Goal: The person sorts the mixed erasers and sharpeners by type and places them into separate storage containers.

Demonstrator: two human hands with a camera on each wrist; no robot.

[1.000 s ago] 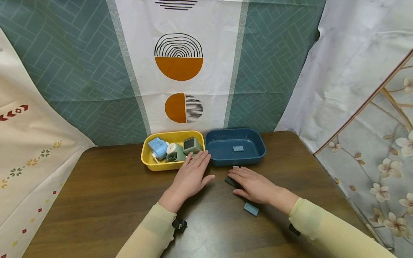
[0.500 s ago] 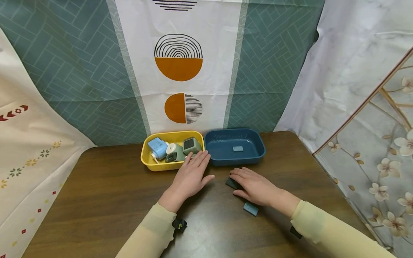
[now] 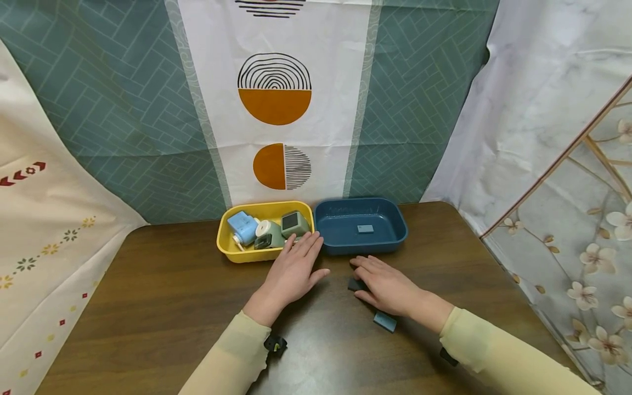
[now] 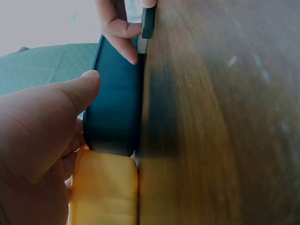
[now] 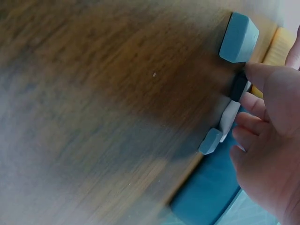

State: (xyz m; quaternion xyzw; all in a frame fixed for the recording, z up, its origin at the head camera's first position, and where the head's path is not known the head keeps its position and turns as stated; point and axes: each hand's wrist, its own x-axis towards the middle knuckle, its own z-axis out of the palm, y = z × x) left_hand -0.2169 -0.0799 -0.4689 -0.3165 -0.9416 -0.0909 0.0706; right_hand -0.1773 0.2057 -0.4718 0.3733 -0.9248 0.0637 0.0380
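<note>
My left hand (image 3: 295, 266) lies with straight fingers over the touching corners of the yellow box (image 3: 229, 254) and the dark blue box (image 3: 360, 249). My right hand (image 3: 385, 282) is in front of the blue box, thumb and fingers pinching a small dark rectangular block (image 3: 355, 284) close to the table. A blue rectangular block (image 3: 384, 321) lies on the table nearer me, beside the right thumb. In the right wrist view, a white block (image 5: 229, 119) and a small grey-blue block (image 5: 210, 141) show past the fingers; the hand hides them in the head view.
The yellow box holds a light blue bottle-like item (image 3: 242, 226), a green item with a dark square face (image 3: 294, 223) and other green pieces. One pale blue block (image 3: 365, 229) lies inside the blue box. A patterned cloth (image 3: 274, 164) hangs behind the brown table (image 3: 163, 307).
The right hand and the dark block have shifted slightly toward me. A pale block end seen by the right fingertips a second ago is now covered. The left hand stays still.
</note>
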